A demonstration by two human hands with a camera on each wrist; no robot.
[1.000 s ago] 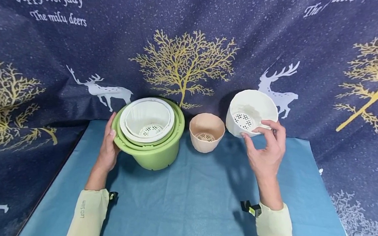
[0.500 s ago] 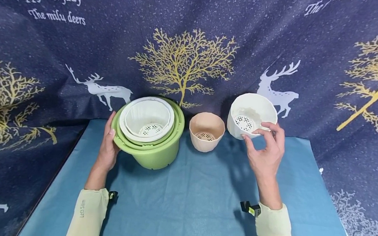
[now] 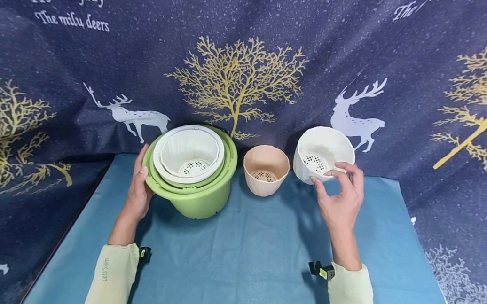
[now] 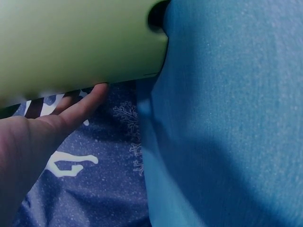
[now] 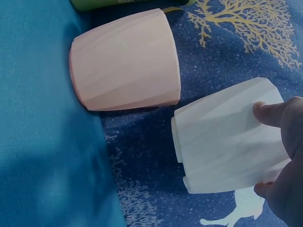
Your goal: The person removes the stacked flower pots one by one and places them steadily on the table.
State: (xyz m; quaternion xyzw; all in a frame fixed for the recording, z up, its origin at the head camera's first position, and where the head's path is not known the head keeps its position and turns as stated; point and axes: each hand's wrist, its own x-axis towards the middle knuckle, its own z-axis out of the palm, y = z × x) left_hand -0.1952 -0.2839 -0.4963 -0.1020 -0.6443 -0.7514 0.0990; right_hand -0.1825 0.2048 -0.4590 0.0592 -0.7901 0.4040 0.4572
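Note:
My right hand (image 3: 340,196) pinches the near rim of a white faceted flowerpot (image 3: 306,168), thumb outside and fingers over the edge. In the right wrist view this white pot (image 5: 227,137) is tilted, its base apart from the blue cloth. A large green flowerpot (image 3: 199,200) stands at the left with smaller pots nested inside, the innermost a white pot (image 3: 173,149) with a perforated bottom. My left hand (image 3: 138,189) holds the green pot by its left side, thumb at the rim; its lower fingers are partly hidden. Between them stands a pink flowerpot (image 3: 262,184).
A blue cloth (image 3: 235,264) covers the table. Behind it hangs a dark blue curtain (image 3: 253,11) printed with trees and deer, close to the backs of the pots. Small black cameras (image 3: 322,270) sit on both wrists.
The white pot in my right hand has come down a little and tips less toward me. My left hand and the green pot have stayed in place.

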